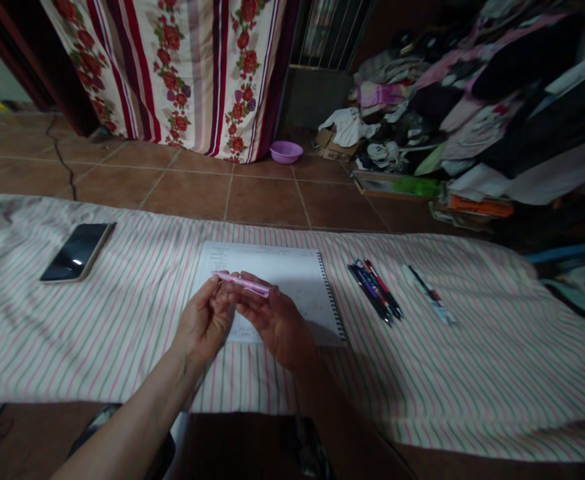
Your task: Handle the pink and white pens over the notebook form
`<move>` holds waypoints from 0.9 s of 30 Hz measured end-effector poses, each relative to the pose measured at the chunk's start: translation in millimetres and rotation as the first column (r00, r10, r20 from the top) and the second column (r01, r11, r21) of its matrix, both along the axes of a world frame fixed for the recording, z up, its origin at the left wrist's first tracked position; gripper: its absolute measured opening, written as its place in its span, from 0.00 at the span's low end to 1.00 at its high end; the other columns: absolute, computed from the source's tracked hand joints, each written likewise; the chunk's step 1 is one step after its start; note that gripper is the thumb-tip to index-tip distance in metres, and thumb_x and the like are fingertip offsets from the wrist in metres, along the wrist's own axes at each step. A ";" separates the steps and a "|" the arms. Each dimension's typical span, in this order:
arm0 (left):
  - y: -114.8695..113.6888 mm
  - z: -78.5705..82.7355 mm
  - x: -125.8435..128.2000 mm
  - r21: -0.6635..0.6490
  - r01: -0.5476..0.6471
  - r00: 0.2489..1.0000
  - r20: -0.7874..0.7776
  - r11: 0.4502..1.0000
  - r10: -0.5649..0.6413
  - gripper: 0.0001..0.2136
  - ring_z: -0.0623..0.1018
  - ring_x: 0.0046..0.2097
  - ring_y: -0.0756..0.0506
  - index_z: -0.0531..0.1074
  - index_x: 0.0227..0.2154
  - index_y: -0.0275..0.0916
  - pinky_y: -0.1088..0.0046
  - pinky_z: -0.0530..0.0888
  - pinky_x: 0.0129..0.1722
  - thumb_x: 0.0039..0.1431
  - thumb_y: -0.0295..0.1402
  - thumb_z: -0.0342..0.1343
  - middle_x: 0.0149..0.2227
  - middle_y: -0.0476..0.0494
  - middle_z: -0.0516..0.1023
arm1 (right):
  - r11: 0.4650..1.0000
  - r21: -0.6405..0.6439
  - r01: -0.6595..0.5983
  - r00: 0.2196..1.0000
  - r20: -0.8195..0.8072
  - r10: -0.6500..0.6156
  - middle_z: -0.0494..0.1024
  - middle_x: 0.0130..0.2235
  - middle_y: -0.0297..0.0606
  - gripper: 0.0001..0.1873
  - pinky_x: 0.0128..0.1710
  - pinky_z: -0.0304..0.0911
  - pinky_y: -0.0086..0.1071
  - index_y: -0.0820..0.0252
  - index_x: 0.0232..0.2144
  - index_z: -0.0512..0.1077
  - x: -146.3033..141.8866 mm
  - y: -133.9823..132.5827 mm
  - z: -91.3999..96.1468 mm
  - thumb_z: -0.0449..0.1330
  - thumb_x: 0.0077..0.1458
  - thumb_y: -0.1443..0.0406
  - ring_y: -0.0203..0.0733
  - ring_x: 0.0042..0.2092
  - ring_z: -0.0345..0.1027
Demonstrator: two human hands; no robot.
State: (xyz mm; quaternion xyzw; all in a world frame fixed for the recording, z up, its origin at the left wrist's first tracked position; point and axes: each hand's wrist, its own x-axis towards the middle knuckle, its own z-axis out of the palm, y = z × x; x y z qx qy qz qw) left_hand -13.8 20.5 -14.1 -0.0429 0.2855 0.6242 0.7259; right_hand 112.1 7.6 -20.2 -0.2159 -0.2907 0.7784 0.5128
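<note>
Fingers (pixel 253 308) bent, left hand (pixel 203 321) and right hand (pixel 283 328) hold a pink pen (pixel 245 285).

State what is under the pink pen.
Under the pink pen: fingers of the left hand and right hand, then the spiral notebook. Page areas covered by the hands cannot be seen.

Floor: reddish-brown tiles (pixel 267 197) with pale grout lines; a dark cable (pixel 61 153) runs across them at left. Back: floor-length curtain (pixel 199 73), cream with red and maroon stripes and rose bands; purple basin (pixel 286 155) just beside its lower right edge. Dark brown upright (pixel 57 73) left of curtain; vertical bars (pixel 327 30) to its right. Far right: heaped clothes (pixel 452 107), mostly in shadow. Foreground: striped cloth (pixel 142 327), wrinkled. Light dim, uneven.
</note>
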 end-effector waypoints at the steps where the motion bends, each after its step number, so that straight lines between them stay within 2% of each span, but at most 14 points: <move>1: -0.4 0.2 0.2 0.014 -0.001 1.000 0.004 1.000 0.001 0.15 0.72 0.20 0.56 0.69 0.27 0.29 0.86 0.72 0.19 0.63 0.22 0.39 0.21 0.47 0.71 | 1.000 0.000 0.000 1.000 -0.009 0.000 0.77 0.45 0.44 0.22 0.47 0.65 0.33 0.62 0.45 0.73 -0.1 -0.6 1.2 0.59 0.52 0.54 0.40 0.44 0.72; 6: -3.8 4.7 4.2 0.066 0.006 0.997 -0.072 0.998 -0.001 0.16 0.72 0.20 0.56 0.70 0.26 0.28 0.85 0.73 0.22 0.63 0.21 0.39 0.22 0.45 0.72 | 0.994 -0.063 0.088 0.994 -0.065 -0.093 0.79 0.40 0.41 0.19 0.42 0.68 0.28 0.62 0.38 0.76 -3.8 -3.1 7.2 0.64 0.46 0.56 0.37 0.39 0.73; 11: -6.0 4.4 8.0 0.133 0.001 0.993 -0.115 0.991 0.015 0.15 0.73 0.22 0.55 0.70 0.25 0.30 0.85 0.74 0.24 0.62 0.21 0.41 0.24 0.44 0.74 | 0.987 -0.070 0.144 0.986 -0.070 -0.149 0.80 0.35 0.41 0.19 0.39 0.68 0.25 0.63 0.36 0.77 -8.9 -4.7 7.6 0.64 0.46 0.55 0.36 0.37 0.73; 16: -5.3 1.5 7.8 0.155 -0.006 0.983 -0.183 0.988 0.034 0.12 0.76 0.25 0.54 0.70 0.27 0.30 0.84 0.75 0.26 0.61 0.21 0.43 0.27 0.42 0.76 | 0.979 -0.174 0.107 0.979 -0.151 -0.134 0.81 0.37 0.39 0.19 0.42 0.68 0.24 0.63 0.38 0.76 -5.5 -3.1 2.5 0.63 0.48 0.54 0.34 0.39 0.74; 21: -4.7 0.9 9.0 0.144 -0.004 0.979 -0.199 0.990 0.033 0.11 0.76 0.24 0.54 0.69 0.27 0.31 0.85 0.74 0.25 0.61 0.20 0.43 0.25 0.43 0.76 | 0.969 -0.239 0.070 0.979 -0.169 -0.113 0.80 0.41 0.44 0.24 0.46 0.67 0.28 0.66 0.42 0.74 1.0 -1.3 -0.3 0.57 0.53 0.51 0.38 0.44 0.73; 27: -3.2 -2.4 9.2 0.159 -0.003 0.982 -0.186 0.987 0.033 0.10 0.76 0.25 0.53 0.68 0.29 0.32 0.83 0.75 0.26 0.61 0.21 0.44 0.26 0.43 0.76 | 0.963 -0.262 0.072 0.978 -0.172 -0.119 0.80 0.41 0.43 0.24 0.48 0.65 0.29 0.65 0.42 0.74 2.6 -2.0 -0.9 0.54 0.55 0.52 0.38 0.45 0.72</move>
